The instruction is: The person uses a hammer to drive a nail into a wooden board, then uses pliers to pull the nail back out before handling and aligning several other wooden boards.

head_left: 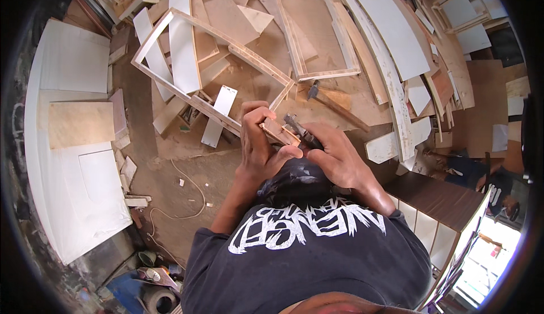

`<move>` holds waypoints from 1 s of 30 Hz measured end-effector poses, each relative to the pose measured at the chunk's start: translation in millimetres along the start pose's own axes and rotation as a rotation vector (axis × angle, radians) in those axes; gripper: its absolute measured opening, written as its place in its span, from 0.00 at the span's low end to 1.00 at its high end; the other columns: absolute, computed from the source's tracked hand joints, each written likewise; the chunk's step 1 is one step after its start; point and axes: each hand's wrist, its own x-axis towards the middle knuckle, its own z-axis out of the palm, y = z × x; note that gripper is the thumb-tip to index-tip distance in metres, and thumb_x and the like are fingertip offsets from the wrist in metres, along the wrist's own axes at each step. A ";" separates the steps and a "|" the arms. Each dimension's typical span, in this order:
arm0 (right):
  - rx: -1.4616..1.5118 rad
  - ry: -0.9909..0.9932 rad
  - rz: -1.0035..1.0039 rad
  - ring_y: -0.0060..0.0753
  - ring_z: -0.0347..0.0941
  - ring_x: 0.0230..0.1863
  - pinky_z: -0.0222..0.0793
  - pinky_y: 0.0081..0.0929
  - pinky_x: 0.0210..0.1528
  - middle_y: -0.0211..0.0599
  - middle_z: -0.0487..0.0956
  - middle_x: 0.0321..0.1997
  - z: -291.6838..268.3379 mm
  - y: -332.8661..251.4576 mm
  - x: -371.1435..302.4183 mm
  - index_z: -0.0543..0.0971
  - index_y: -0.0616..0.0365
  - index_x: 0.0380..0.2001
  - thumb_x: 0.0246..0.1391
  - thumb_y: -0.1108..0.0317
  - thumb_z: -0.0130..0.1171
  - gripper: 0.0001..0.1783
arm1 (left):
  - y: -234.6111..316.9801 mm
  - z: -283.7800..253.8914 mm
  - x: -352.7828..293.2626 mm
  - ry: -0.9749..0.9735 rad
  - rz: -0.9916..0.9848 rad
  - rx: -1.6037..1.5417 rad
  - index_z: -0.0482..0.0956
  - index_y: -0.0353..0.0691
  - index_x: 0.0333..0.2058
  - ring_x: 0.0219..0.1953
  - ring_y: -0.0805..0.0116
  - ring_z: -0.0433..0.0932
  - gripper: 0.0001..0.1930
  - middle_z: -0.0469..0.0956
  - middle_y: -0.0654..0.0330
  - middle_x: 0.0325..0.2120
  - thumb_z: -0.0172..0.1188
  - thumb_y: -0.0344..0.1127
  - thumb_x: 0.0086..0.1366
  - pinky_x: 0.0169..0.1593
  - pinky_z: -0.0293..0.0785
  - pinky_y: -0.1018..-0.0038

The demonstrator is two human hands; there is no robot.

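My left hand point(255, 144) is closed round a short piece of wood point(277, 131), held up in front of my chest. A pair of pincers point(294, 124) with metal jaws and dark handles is in my right hand point(340, 154), its fingers wrapped round the handles. The jaws are right beside the wood's upper edge; whether they grip anything there is too small to tell. Just beyond my right hand a hammer point(340, 110) with a wooden handle lies on a brown board. Past my left hand, a rectangular wooden frame point(226, 43) lies at a slant over loose boards.
A second wooden frame point(285, 31) lies farther off, with long white boards point(391, 25) to its right. White panels point(73, 195) lie at the left. A cord point(195, 215) trails over the floor. A dark-topped cabinet point(433, 198) stands at my right, another person point(476, 181) beyond it.
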 end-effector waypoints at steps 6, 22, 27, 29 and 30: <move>0.054 -0.043 -0.086 0.54 0.74 0.43 0.69 0.40 0.51 0.54 0.78 0.42 10.9 4.6 -7.5 0.74 0.68 0.53 0.48 0.65 0.57 0.28 | 6.4 -4.7 -14.1 -0.006 0.055 0.085 0.60 0.39 0.52 0.47 0.60 0.64 0.48 0.61 0.52 0.44 0.65 0.75 0.51 0.51 0.64 0.64; 0.603 -0.136 0.352 0.26 0.71 0.32 0.68 0.25 0.38 0.29 0.76 0.32 42.1 44.8 -18.5 0.77 0.64 0.48 0.44 0.70 0.60 0.25 | 5.9 -0.7 -41.6 0.130 -0.076 -0.077 0.69 0.36 0.46 0.41 0.62 0.69 0.35 0.67 0.52 0.43 0.66 0.65 0.61 0.47 0.68 0.68; 0.447 0.048 0.190 0.25 0.71 0.31 0.67 0.26 0.37 0.31 0.76 0.30 57.8 82.5 -17.8 0.78 0.64 0.43 0.48 0.66 0.62 0.19 | -15.4 32.0 -31.7 0.284 -0.228 -0.679 0.72 0.35 0.31 0.33 0.66 0.73 0.24 0.72 0.54 0.33 0.45 0.52 0.76 0.40 0.70 0.71; 0.433 0.121 0.188 0.25 0.71 0.32 0.67 0.27 0.37 0.32 0.77 0.30 62.5 90.1 -8.4 0.79 0.64 0.41 0.49 0.65 0.62 0.18 | -30.1 60.4 -12.3 0.356 -0.232 -0.515 0.69 0.37 0.27 0.30 0.67 0.72 0.23 0.72 0.57 0.27 0.39 0.47 0.77 0.37 0.68 0.70; 0.486 0.187 0.256 0.26 0.72 0.33 0.68 0.27 0.38 0.34 0.77 0.29 61.8 93.1 2.3 0.79 0.65 0.40 0.50 0.64 0.62 0.17 | -51.4 75.6 -9.6 0.359 -0.228 -0.287 0.69 0.37 0.27 0.29 0.67 0.71 0.23 0.72 0.57 0.28 0.39 0.47 0.77 0.35 0.66 0.70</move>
